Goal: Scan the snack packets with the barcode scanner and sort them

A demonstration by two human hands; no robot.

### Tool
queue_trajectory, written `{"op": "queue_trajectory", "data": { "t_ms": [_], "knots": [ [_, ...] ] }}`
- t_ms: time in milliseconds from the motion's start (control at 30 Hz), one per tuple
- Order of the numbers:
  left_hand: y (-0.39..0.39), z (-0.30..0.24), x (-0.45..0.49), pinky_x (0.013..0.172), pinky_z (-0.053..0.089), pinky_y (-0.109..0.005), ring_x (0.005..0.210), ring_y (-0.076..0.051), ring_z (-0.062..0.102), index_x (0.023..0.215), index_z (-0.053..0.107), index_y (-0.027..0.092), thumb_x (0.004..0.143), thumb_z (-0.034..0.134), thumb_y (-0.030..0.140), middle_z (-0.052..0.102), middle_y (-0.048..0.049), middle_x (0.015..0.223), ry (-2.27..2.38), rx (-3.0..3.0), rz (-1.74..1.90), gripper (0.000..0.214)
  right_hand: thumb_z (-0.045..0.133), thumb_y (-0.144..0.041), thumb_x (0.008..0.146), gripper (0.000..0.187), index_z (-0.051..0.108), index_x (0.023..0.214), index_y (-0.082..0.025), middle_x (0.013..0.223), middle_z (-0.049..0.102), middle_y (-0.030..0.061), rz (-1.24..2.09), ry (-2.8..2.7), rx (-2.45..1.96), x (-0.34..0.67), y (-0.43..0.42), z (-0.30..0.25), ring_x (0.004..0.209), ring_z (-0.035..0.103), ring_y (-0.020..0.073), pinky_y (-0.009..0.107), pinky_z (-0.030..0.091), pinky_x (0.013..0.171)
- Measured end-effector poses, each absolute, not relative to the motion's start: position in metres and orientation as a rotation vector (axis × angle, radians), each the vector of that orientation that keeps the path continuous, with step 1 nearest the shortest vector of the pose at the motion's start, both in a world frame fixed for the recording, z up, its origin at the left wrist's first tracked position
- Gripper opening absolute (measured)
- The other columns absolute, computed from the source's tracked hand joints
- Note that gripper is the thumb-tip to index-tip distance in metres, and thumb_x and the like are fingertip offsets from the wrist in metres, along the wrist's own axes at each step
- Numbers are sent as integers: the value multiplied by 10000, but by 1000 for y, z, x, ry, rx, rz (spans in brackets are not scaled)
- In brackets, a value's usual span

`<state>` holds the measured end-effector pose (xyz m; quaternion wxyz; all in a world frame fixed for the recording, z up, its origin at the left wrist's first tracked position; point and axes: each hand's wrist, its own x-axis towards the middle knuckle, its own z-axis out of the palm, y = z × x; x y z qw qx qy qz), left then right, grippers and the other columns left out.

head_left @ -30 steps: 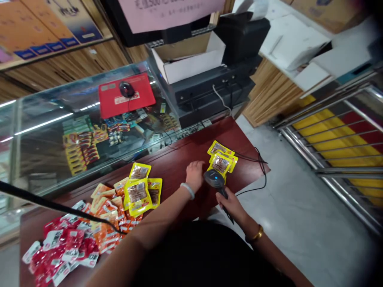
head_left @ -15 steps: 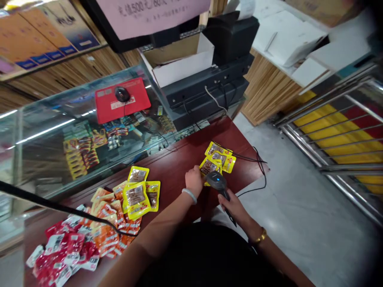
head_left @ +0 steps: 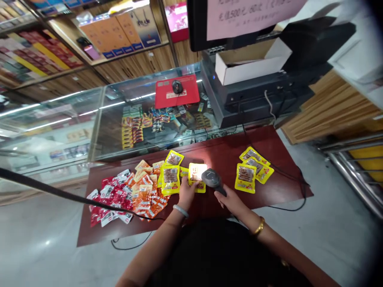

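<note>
Left grip [head_left: 186,194] shifted to another yellow packet [head_left: 196,173], newly lit beside scanner [head_left: 212,179]

Yellow packets [head_left: 198,172], dark-grey scanner [head_left: 212,177], red-brown tabletop [head_left: 220,203], red mousepad [head_left: 187,97]

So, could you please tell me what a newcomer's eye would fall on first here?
Probably the brightly lit yellow packet mid-table, with the left hand at its lower left edge and the scanner in the right hand just beside it. Next might come the heap of red packets near the table's left end, then the red mat under a mouse on the glass counter behind.
</note>
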<state>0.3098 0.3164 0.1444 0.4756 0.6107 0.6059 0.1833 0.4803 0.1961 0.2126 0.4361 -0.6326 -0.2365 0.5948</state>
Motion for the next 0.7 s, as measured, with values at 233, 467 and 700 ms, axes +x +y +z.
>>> {"op": "queue_trajectory", "data": {
  "t_ms": [233,467,700],
  "knots": [
    [316,157,263,756,505,-312,844,-194,645,1010,496,192,784,636,426,647,-48,924,1663,1551,434,354,607,-547,784,477,529,1060,-165,538,460,-94,1581,-723,-1541,453,218,216,431,411,93,224,348,436],
    [354,168,228,776,496,-315,905,-217,656,1120,480,198,814,586,501,667,-79,1010,1947,1538,375,444,608,-533,798,494,532,1110,-158,544,462,-94,1605,-748,-1544,450,213,205,428,415,91,218,345,431],
    [379,189,243,1010,371,-491,1238,-357,478,1305,449,186,795,566,571,572,-167,1257,2116,1880,66,650,632,-541,784,502,541,1099,-161,538,466,-94,1594,-662,-1545,461,207,203,426,421,92,214,347,425]
  ]
}}
